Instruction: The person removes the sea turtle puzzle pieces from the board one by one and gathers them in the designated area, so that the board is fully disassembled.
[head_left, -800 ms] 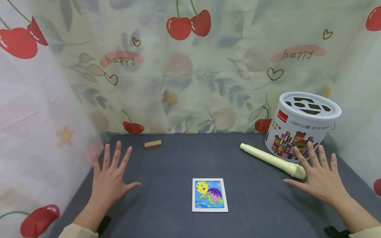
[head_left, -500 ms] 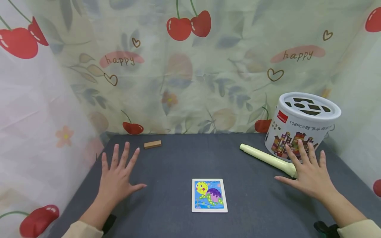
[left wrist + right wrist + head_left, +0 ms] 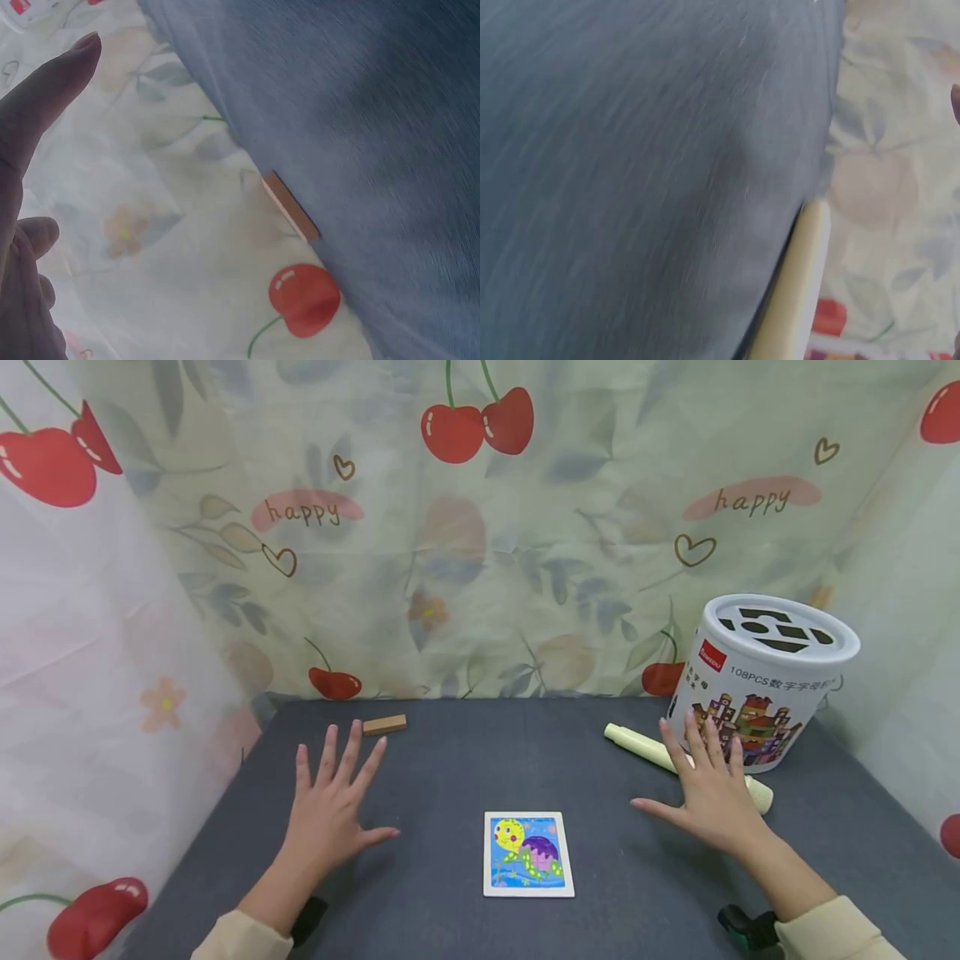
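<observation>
The framed turtle picture (image 3: 528, 854) lies flat on the bench (image 3: 450, 768) between the two hands, toward the near side, and its place midway between them looks like the relation that counts most. It is close to square, so it offers no clear long axis; its sides line up roughly with the bench's far edge. The left hand (image 3: 330, 812) is to its left and the right hand (image 3: 712, 797) to its right, both appearing raised above the bench with fingers spread, thumbs pointing inward, gripping nothing. In the head view the right thumb looks a little nearer to the frame than the left one, though neither touches it. The pale yellow rod (image 3: 641, 747) does have a long axis: it runs diagonally from a narrow far end down to a thicker near end on the right, passing behind the right hand, which is much the nearer of the two. The wooden block (image 3: 385, 724) sits near the far edge, just past the left fingertips (they seem almost to meet it from above, yet the left wrist view shows it well apart from the thumb). For room, dark bench surface reaches from the frame to beneath each hand and back toward the patterned curtain (image 3: 525, 568). The tighter side is the far right, where the white bucket (image 3: 750, 702) stands close behind the rod and would probably limit a sweep that way.
</observation>
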### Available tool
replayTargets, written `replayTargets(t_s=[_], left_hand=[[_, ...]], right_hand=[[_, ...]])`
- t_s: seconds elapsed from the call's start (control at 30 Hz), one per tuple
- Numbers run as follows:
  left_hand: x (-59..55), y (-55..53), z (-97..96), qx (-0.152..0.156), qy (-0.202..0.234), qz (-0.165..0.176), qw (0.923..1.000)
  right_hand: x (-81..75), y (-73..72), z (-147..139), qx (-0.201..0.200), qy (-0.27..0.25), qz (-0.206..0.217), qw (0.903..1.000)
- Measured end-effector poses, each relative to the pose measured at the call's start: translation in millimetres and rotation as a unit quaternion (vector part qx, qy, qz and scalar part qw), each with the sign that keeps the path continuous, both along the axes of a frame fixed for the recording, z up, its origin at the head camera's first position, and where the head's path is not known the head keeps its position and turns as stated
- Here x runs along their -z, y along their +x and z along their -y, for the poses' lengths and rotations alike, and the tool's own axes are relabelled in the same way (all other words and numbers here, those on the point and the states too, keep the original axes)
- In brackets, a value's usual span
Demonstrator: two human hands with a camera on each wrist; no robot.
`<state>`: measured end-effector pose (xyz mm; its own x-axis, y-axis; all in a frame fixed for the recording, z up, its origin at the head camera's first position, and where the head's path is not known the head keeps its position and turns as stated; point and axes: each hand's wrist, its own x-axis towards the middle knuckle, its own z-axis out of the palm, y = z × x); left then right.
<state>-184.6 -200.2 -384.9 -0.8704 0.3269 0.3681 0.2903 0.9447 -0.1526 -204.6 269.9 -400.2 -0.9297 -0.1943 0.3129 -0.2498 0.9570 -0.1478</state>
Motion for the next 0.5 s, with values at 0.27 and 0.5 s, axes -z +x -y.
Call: replayTargets(t_s=[0.27, 0.5], left_hand=[[5.8, -4.6, -17.4, 0.058, 0.029, 0.048, 0.9968], [14.3, -5.2, -43.3, 0.098, 0.104, 0.149, 0.9785]], right_hand=[[4.0, -8.8, 34, -0.021, -0.046, 0.063, 0.9967], [12.2, -13.0, 70, -0.085, -0.109, 0.105, 0.9847]])
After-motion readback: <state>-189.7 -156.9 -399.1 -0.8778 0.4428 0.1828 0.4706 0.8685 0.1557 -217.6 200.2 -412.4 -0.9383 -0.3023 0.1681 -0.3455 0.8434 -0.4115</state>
